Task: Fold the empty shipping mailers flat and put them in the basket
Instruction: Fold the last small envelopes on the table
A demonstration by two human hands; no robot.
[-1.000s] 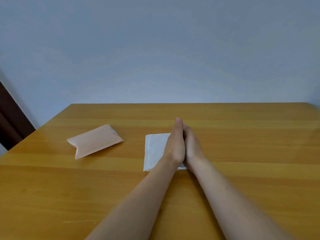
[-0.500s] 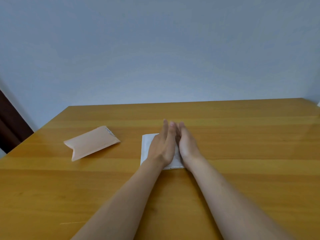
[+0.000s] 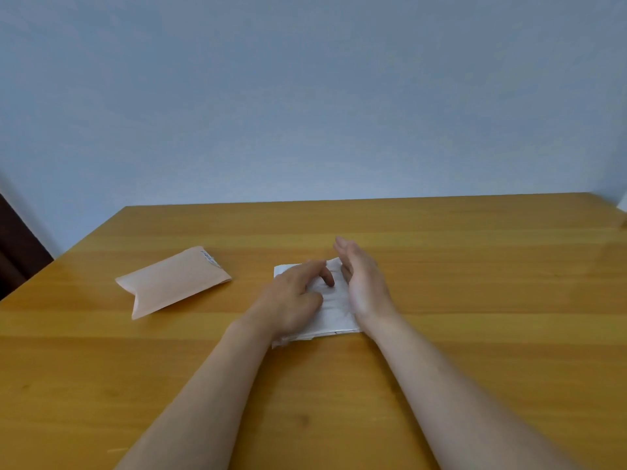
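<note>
A white mailer, folded and wrinkled, lies on the wooden table in the middle. My left hand lies palm down on its left part with fingers spread over it. My right hand stands on its edge along the mailer's right side, fingers straight and pointing away from me. A peach-coloured mailer lies puffed and unfolded to the left, apart from both hands. No basket is in view.
The table's far edge runs along a pale blue wall. A dark brown surface shows beyond the left corner. A small pale object peeks in at the far right edge.
My hands, pressed together upright on the white mailer a second ago, have parted. The left one has dropped flat onto the mailer and the right one has shifted to its right side.
</note>
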